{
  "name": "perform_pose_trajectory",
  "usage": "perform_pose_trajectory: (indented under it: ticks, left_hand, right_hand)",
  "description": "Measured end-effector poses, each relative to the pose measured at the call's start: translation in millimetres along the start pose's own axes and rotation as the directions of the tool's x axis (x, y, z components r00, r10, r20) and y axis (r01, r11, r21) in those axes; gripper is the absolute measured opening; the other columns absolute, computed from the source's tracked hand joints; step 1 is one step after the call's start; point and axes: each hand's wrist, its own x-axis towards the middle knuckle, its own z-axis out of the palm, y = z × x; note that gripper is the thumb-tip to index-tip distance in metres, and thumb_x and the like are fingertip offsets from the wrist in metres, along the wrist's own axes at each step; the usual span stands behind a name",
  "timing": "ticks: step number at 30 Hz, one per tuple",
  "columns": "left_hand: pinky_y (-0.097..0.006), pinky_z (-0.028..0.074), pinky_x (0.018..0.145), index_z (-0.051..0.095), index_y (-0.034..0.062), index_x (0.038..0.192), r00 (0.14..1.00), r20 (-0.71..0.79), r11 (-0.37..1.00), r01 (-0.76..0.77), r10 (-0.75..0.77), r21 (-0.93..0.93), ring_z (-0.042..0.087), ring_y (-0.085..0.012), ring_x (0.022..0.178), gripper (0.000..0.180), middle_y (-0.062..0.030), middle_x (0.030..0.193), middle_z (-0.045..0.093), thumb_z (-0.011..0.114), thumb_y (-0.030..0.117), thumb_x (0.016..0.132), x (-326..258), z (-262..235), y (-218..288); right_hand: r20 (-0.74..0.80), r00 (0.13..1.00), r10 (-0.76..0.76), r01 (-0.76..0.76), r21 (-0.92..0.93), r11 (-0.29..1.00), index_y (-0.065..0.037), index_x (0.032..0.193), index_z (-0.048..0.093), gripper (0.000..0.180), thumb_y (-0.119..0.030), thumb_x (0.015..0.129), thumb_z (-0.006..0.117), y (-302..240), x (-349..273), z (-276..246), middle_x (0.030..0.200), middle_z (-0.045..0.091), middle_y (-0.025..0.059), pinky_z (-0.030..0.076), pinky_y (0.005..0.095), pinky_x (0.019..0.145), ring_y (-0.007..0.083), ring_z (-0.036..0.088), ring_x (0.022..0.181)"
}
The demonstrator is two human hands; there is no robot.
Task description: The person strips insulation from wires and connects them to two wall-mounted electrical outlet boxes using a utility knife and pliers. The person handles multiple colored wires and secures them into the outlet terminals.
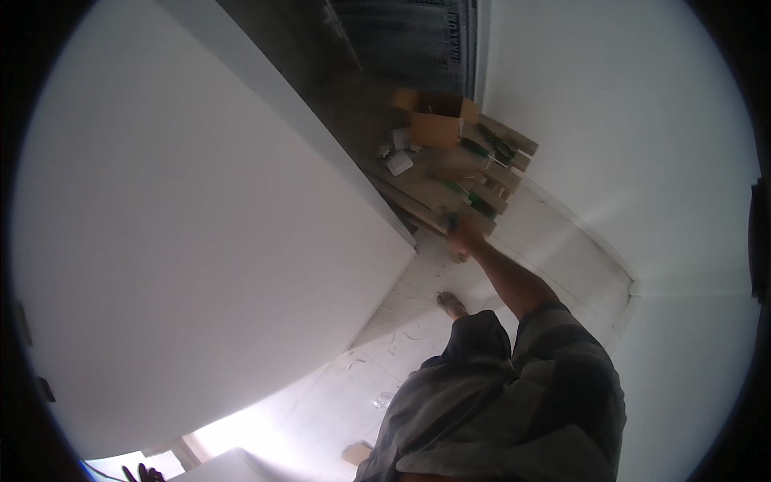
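My right hand (466,234) reaches down to the near end of a low wooden pallet-like platform (418,210). Its fingers look closed around a small dark object (452,220), too blurred to name. Just beyond it lie green-handled tools (482,206), and farther back are more dark green tools (499,146). An opened cardboard box (436,130) stands on the platform, with small white pieces (399,163) to its left. At the lower left edge, dark spread fingers show against bright light, apparently those of my left hand (146,474); nothing shows in them and the arm is hidden.
A large white wall or panel (209,241) fills the left side, its corner close to the platform. White walls (626,120) rise on the right. My sandalled foot (451,304) is on the pale, marked floor (385,321). A dark sheet-like surface (401,48) stands behind the box.
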Motion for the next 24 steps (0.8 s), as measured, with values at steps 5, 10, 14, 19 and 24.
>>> perform_pose_trajectory:
  ticks: [5,10,14,19,24]
  left_hand:
    - [-0.033,0.059,0.064,0.052,0.0008,0.144,0.833,-0.160,0.810,0.442,-0.530,-0.385,0.072,-0.0324,0.095,0.068,-0.0244,0.106,0.073,0.051,0.057,0.105,-107,109,128]
    - [-0.041,0.062,0.086,0.052,-0.0052,0.143,0.643,0.662,0.918,0.337,-0.386,0.208,0.071,-0.0292,0.095,0.039,-0.0197,0.111,0.073,0.047,0.015,0.109,-185,150,145]
    - [-0.049,0.059,0.095,0.067,-0.0018,0.121,0.451,0.875,0.976,0.197,-0.173,0.092,0.071,-0.0426,0.099,0.025,-0.0245,0.114,0.071,0.063,0.008,0.099,-213,199,270]
    - [-0.046,0.054,0.106,0.057,-0.0064,0.140,-0.268,0.958,0.687,0.678,-0.098,0.260,0.063,-0.0314,0.126,0.058,-0.0224,0.139,0.062,0.074,0.024,0.094,-194,176,195]
    - [-0.043,0.053,0.107,0.056,-0.0007,0.143,-0.193,0.979,0.700,0.708,0.067,0.092,0.059,-0.0293,0.131,0.054,-0.0179,0.144,0.059,0.073,0.018,0.095,-196,148,180]
  right_hand:
    - [-0.072,0.993,-0.093,0.062,-0.349,0.935,0.002,0.142,0.046,0.070,-0.030,0.086,0.072,-2,94,4,0.135,0.057,0.0280,0.052,0.0517,0.101,0.0407,0.060,0.122]
    - [-0.087,0.995,-0.044,0.032,-0.139,0.990,-0.005,0.152,0.042,0.060,-0.030,0.099,0.056,10,142,34,0.147,0.051,0.0249,0.039,0.0542,0.114,0.0420,0.049,0.135]
    - [-0.085,0.990,-0.117,0.098,-0.195,0.976,-0.006,0.158,0.034,0.064,-0.036,0.104,0.050,22,160,51,0.156,0.042,0.0222,0.029,0.0503,0.122,0.0390,0.040,0.144]
    - [0.142,0.935,-0.325,0.325,-0.710,0.625,0.000,0.161,0.025,0.074,-0.045,0.105,0.047,49,147,59,0.163,0.034,0.0204,0.020,0.0443,0.128,0.0346,0.033,0.150]
    - [-0.351,0.678,-0.646,0.541,-0.356,0.762,-0.002,0.135,0.057,0.046,-0.030,0.099,0.063,58,165,75,0.132,0.060,0.0212,0.046,0.0466,0.108,0.0369,0.056,0.124]
